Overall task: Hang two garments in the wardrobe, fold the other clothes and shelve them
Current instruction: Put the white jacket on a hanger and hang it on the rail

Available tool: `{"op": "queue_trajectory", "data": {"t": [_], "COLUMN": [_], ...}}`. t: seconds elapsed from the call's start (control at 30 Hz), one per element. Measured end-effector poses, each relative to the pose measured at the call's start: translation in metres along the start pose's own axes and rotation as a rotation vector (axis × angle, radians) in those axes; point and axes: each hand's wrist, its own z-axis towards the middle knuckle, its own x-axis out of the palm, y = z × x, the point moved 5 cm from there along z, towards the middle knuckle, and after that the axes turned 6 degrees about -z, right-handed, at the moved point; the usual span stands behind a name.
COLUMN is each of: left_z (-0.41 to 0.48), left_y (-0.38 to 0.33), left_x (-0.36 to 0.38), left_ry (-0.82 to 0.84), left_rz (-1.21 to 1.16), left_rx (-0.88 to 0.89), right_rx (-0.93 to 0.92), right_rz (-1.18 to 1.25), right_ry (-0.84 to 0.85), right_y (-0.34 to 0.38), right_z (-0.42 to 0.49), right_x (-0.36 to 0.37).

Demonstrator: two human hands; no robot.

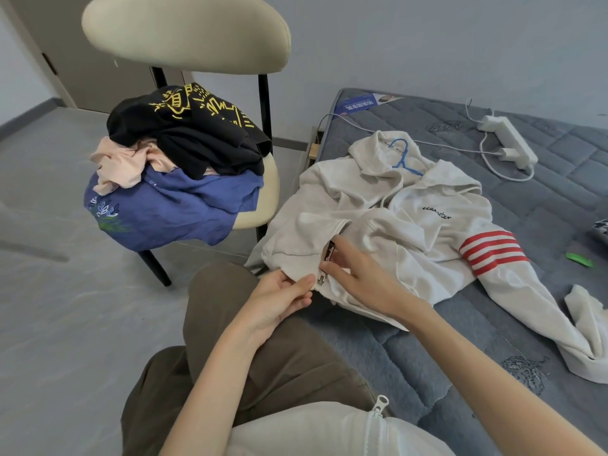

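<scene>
A white zip hoodie (411, 222) with red sleeve stripes lies spread on the grey-blue mattress (543, 199). A blue hanger (403, 158) pokes out of its neck. My left hand (283, 294) pinches the bottom hem next to the zipper. My right hand (358, 274) pinches the dark zipper pull tab at the hem. A pile of clothes sits on the chair (263, 192): a black garment with yellow print (197, 133), a pink one (121, 166) and a blue one (171, 212).
A white power strip (508, 139) with its cable lies at the back of the mattress. A small green object (579, 260) lies to the right. My knees in brown trousers (250, 340) are between chair and mattress. Grey floor lies to the left.
</scene>
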Motion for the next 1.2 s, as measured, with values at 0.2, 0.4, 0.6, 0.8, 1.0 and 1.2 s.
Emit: {"op": "queue_trajectory", "data": {"t": [0.2, 0.4, 0.6, 0.8, 1.0, 1.2], "left_z": [-0.006, -0.012, -0.015, -0.013, -0.018, -0.021], "left_y": [-0.005, 0.000, 0.001, 0.006, 0.005, -0.004], "left_x": [0.014, 0.020, 0.015, 0.008, 0.005, 0.000], "left_ry": [0.027, 0.057, 0.088, -0.020, -0.045, -0.081], "left_rz": [-0.053, 0.066, 0.166, 0.194, 0.216, 0.245], "left_rx": [0.036, 0.056, 0.122, 0.153, 0.155, 0.113], "right_rx": [-0.119, 0.051, 0.119, 0.204, 0.273, 0.331], "right_rz": [-0.125, 0.052, 0.122, 0.120, 0.128, 0.156], "right_ry": [-0.077, 0.038, 0.020, -0.181, -0.410, -0.448], "right_y": [0.018, 0.013, 0.010, -0.003, -0.024, -0.033], "right_z": [0.008, 0.005, 0.003, 0.003, 0.008, 0.020], "right_x": [-0.012, -0.015, -0.013, -0.005, -0.024, -0.030]}}
